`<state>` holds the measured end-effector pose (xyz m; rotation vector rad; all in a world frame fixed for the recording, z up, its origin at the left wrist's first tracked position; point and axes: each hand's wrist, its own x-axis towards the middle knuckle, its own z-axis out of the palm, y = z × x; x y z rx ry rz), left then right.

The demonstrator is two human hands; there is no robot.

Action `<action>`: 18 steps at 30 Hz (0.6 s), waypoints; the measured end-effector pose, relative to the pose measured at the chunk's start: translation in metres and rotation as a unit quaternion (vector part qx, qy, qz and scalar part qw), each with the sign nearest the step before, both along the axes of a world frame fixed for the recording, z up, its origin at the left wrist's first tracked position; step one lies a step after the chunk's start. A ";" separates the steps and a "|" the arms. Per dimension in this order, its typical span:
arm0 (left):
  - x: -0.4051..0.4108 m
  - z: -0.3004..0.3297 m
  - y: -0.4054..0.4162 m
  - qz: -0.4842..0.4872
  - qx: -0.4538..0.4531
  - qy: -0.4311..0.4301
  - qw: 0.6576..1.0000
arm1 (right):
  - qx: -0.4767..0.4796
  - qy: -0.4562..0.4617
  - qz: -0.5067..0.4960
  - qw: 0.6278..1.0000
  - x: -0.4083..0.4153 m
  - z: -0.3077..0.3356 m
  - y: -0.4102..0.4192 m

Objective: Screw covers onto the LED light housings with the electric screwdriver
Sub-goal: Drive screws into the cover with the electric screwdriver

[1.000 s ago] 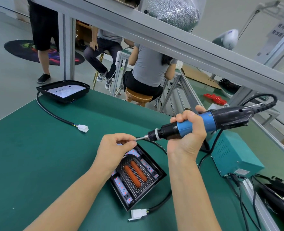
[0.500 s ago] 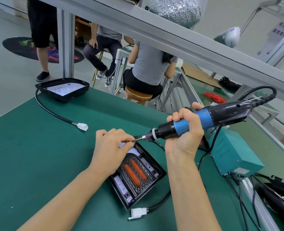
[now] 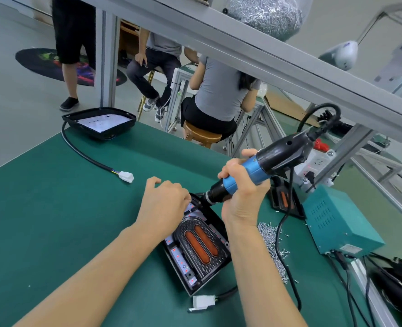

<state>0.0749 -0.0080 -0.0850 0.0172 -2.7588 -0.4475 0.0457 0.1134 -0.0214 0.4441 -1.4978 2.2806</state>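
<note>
Here, black LED light housing (image 3: 196,249) shows two orange strips.

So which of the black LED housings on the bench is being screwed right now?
The near black LED housing with two orange strips, under both hands; the blue-and-black electric screwdriver meets its far corner. The white-panelled housing sits untouched at the far edge.

1. Two forearms are seen, entering from the bottom edge of the head view.
2. Both forearms are bare up to the frame edge; no sleeve is seen on either.
3. The left hand (image 3: 164,204) is bare; no glove is worn.
4. The right hand (image 3: 241,197) is likewise ungloved.
5. No watch or wristband is seen on either wrist.
6. Whether a ring is worn cannot be told.
</note>
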 end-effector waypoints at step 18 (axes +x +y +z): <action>0.019 0.035 0.033 -0.151 0.174 0.044 0.972 | -0.133 0.025 -0.072 0.988 0.052 0.027 0.090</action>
